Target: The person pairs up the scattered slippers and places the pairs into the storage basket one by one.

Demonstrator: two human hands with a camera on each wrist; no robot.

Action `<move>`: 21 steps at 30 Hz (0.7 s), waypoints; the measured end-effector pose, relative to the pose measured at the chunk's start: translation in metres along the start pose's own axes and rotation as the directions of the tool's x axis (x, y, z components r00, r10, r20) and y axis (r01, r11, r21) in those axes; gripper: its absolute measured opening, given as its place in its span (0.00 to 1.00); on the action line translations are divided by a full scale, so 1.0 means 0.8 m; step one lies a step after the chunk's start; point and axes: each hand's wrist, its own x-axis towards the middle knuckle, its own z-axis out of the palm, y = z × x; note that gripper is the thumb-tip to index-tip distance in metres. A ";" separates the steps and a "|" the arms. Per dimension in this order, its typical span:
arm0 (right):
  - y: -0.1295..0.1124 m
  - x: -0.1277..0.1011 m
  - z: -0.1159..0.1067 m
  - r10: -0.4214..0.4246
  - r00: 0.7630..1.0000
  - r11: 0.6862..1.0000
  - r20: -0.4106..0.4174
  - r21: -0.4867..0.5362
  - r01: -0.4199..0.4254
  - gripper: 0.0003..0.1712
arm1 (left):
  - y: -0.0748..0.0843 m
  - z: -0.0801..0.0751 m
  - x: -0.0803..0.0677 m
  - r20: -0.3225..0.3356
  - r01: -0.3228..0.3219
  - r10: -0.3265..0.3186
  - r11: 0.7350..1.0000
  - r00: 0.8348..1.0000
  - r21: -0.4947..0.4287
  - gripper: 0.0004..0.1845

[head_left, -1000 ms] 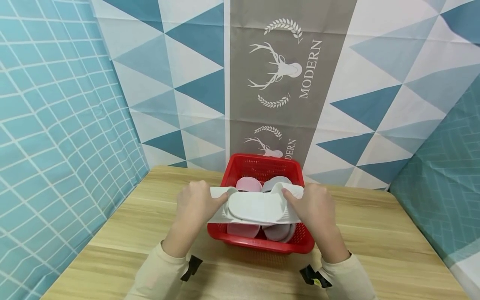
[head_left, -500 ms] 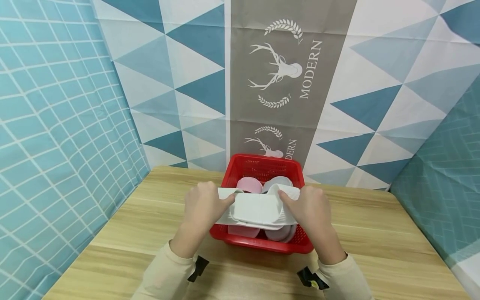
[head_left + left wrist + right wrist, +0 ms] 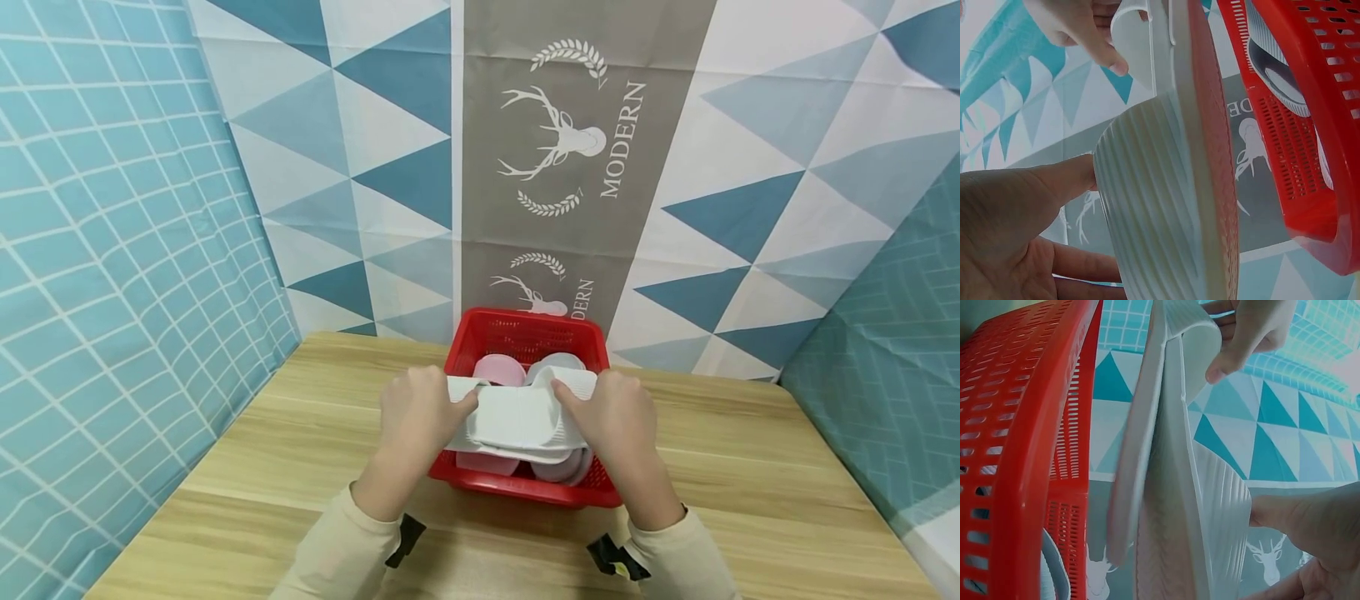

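Observation:
A pair of white slippers with ribbed straps is held level above the red basket, soles one against the other. My left hand grips the strap at the left end, its thumb on top. At the right end my right hand grips the other strap the same way. In the left wrist view, the ribbed strap lies against the left thumb, with fingers underneath. Pink slippers and grey slippers stand in the basket, partly hidden beneath the white pair.
The basket stands on a wooden table near the patterned back wall cloth. Blue tiled cloth borders the left side, and a teal cloth the right. Black straps show at my wrists.
My left hand has shifted right and my right hand slightly left, so they are closer together. The white slippers' left end has moved right with the hand. The basket's visible position is nearly unchanged.

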 end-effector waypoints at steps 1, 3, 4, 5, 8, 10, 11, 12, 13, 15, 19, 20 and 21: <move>-0.001 0.000 0.000 0.000 1.000 1.000 -0.002 -0.002 0.000 0.26 | 0.001 0.001 0.000 0.000 0.000 0.000 1.000 1.000 0.005 0.28; -0.003 0.000 -0.001 -0.001 1.000 1.000 -0.007 -0.001 0.001 0.26 | 0.002 0.001 0.000 -0.004 -0.002 0.002 1.000 1.000 0.011 0.28; -0.004 -0.001 -0.001 -0.001 1.000 1.000 -0.009 -0.001 0.001 0.26 | 0.003 0.001 0.000 -0.006 -0.004 0.004 1.000 1.000 0.009 0.28; -0.004 -0.001 -0.001 -0.002 1.000 1.000 -0.011 -0.002 0.002 0.26 | 0.003 0.001 -0.001 -0.011 -0.007 0.007 1.000 1.000 0.011 0.28; -0.006 0.000 -0.001 0.004 1.000 1.000 -0.007 -0.001 -0.004 0.26 | 0.005 0.000 -0.001 -0.013 -0.011 0.011 1.000 1.000 0.013 0.28; -0.007 0.000 -0.001 0.008 1.000 1.000 -0.002 0.000 -0.008 0.26 | 0.006 -0.001 -0.001 -0.012 -0.013 0.013 1.000 1.000 0.016 0.28; -0.008 0.000 -0.001 0.007 1.000 1.000 0.000 -0.002 -0.007 0.26 | 0.007 -0.001 -0.002 -0.010 -0.014 0.014 1.000 1.000 0.021 0.28; -0.008 -0.001 -0.001 0.005 1.000 1.000 0.003 -0.001 -0.005 0.26 | 0.007 -0.001 -0.002 -0.006 -0.013 0.013 1.000 1.000 0.022 0.28; -0.008 -0.001 -0.001 0.002 1.000 1.000 0.005 0.002 -0.002 0.26 | 0.008 -0.001 -0.002 -0.006 -0.015 0.015 1.000 1.000 0.024 0.27; -0.009 -0.001 0.000 -0.006 1.000 1.000 0.006 0.009 0.006 0.26 | 0.009 -0.002 -0.004 -0.005 -0.020 0.020 1.000 1.000 0.022 0.27; -0.009 -0.002 0.002 -0.017 1.000 1.000 0.003 0.023 0.017 0.26 | 0.011 -0.002 -0.005 -0.004 -0.026 0.026 1.000 1.000 0.011 0.25; -0.009 -0.002 0.002 -0.018 1.000 1.000 0.001 0.022 0.018 0.26 | 0.011 -0.002 -0.006 -0.005 -0.027 0.027 1.000 1.000 0.011 0.25; -0.009 -0.002 0.002 -0.019 1.000 1.000 0.000 0.020 0.019 0.26 | 0.012 -0.002 -0.006 -0.006 -0.027 0.027 1.000 1.000 0.013 0.25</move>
